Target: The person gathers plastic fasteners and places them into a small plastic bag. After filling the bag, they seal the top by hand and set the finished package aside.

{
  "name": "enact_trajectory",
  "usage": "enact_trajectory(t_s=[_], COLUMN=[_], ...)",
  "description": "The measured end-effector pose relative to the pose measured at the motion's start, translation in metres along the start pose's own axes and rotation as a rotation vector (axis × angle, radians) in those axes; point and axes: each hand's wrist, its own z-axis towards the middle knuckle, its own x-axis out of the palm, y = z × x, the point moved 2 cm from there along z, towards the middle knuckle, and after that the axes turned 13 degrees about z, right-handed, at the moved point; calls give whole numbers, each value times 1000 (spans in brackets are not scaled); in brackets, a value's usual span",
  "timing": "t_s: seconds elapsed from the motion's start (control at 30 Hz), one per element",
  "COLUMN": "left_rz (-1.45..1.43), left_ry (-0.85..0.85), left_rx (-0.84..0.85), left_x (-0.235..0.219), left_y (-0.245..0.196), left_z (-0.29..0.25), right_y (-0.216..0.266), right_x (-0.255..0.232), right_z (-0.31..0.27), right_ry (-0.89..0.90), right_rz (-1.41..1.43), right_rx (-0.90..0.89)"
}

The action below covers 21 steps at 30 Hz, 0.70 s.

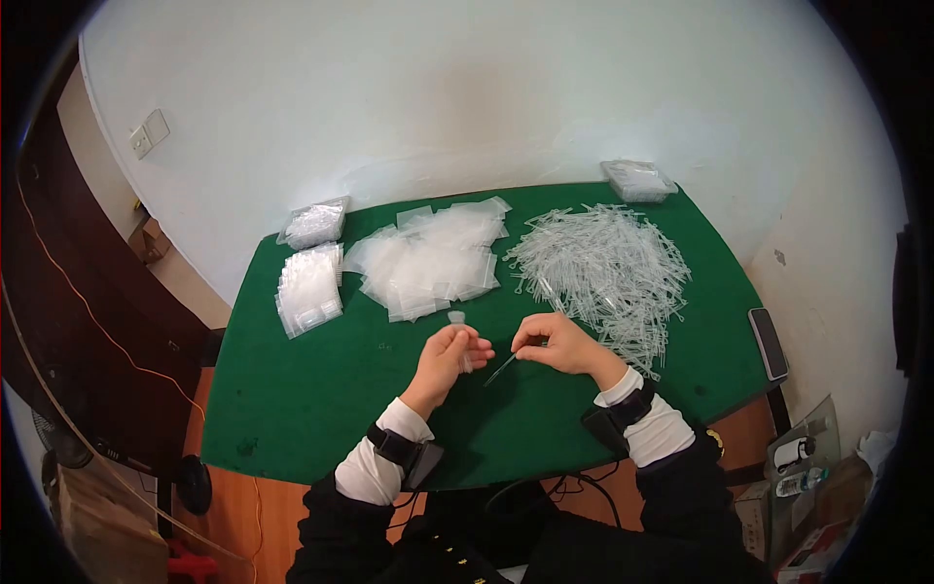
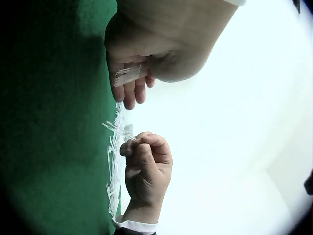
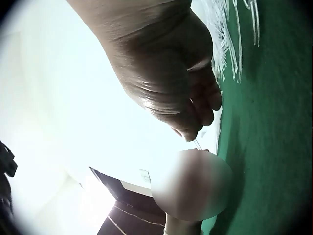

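Observation:
The left hand holds several clear thin plastic pieces against its fingers, palm turned up in the left wrist view. To its right, the right hand pinches a few clear thin sticks between thumb and fingertips; they slant down toward the left hand without touching it. In the left wrist view the right hand shows the sticks jutting from its pinch. A loose pile of clear looped sticks lies behind the right hand. Flat clear bags are heaped behind the left hand.
On the green table, a stack of filled bags lies at the left. Clear tubs stand at the back left and back right. A phone lies at the right edge. A white wall rises behind.

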Motion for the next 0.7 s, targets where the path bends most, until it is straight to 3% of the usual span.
enact_trajectory(t_s=[0.17,0.3,0.7], left_rz=[82,78,88], left_ry=[263,410,477], left_rx=[-106,-95,-144], left_x=[12,21,23], left_y=[0,-4,-1], left_z=[-7,-14,-15], right_y=[-3,-1,-4], right_x=[3,3,4], right_z=[1,1,1], right_ry=[-18,-77,-199], right_rz=[46,39,80], right_rx=[-68,-52,-45])
